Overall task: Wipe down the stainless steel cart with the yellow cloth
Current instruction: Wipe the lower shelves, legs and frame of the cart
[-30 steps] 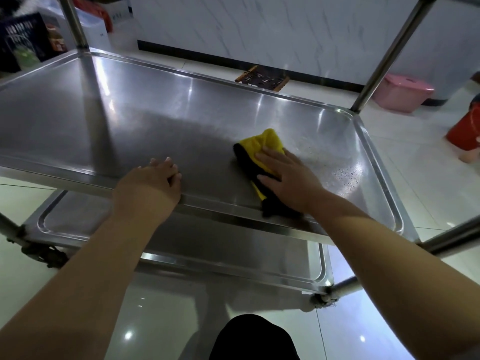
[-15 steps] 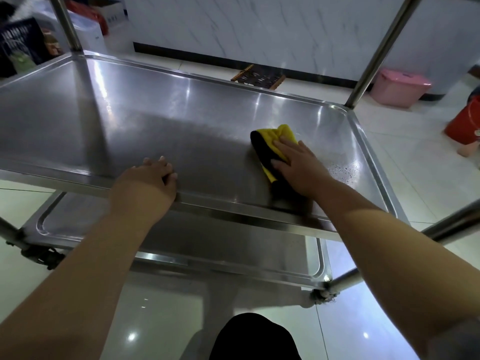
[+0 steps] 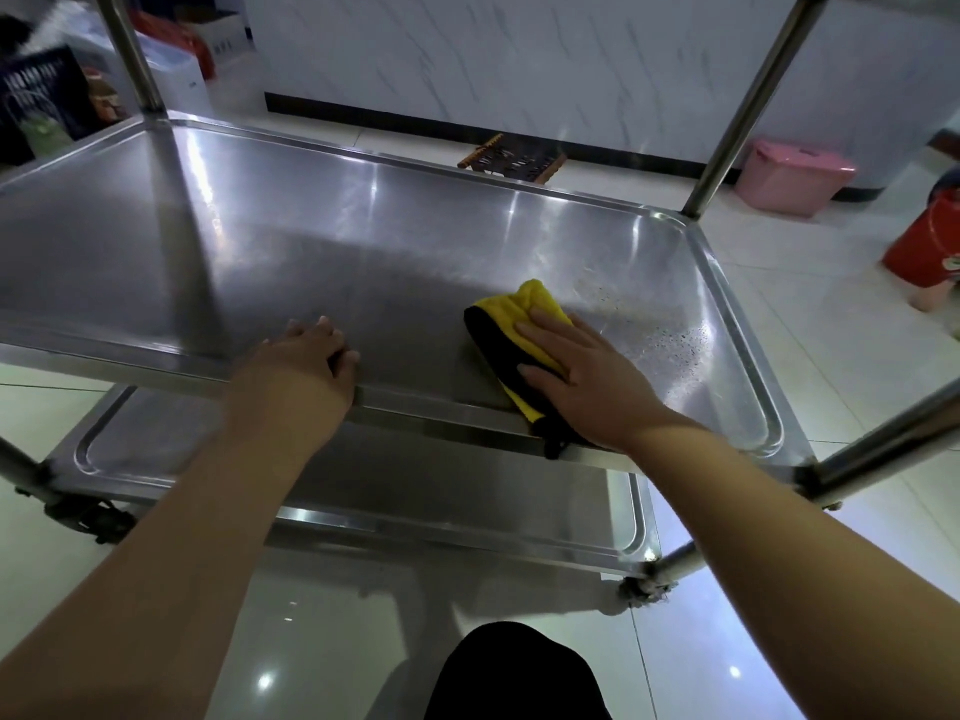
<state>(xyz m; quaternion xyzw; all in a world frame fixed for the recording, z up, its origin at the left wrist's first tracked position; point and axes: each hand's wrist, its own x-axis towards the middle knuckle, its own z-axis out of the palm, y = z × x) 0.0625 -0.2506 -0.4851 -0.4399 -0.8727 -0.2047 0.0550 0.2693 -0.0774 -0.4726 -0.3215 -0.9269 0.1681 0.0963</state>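
The stainless steel cart (image 3: 291, 262) fills the view, its top tray cut off at the left edge, its four posts running out of frame above and at the sides. The lower shelf (image 3: 441, 491) shows only in part, hidden behind the upper tray's front rim and both forearms. A caster at the lower left is dark and hard to make out.

Beyond the cart: a white marble-look wall, a pink bin (image 3: 792, 176) and a red bucket (image 3: 930, 244) on the tile floor to the right, a dark basket (image 3: 511, 161) by the baseboard, boxes blurred at top left.

The tray's raised lip runs all round; wide bare steel lies to the left, speckled droplets to the right of the cloth.

Right hand (image 3: 587, 379) lies flat, fingers straight, pressing the yellow cloth (image 3: 519, 335) down near the front rim, right of centre; the cloth's dark edge hangs over the lip. Left hand (image 3: 301, 366) curls over the front rim, gripping it, well apart from the right.
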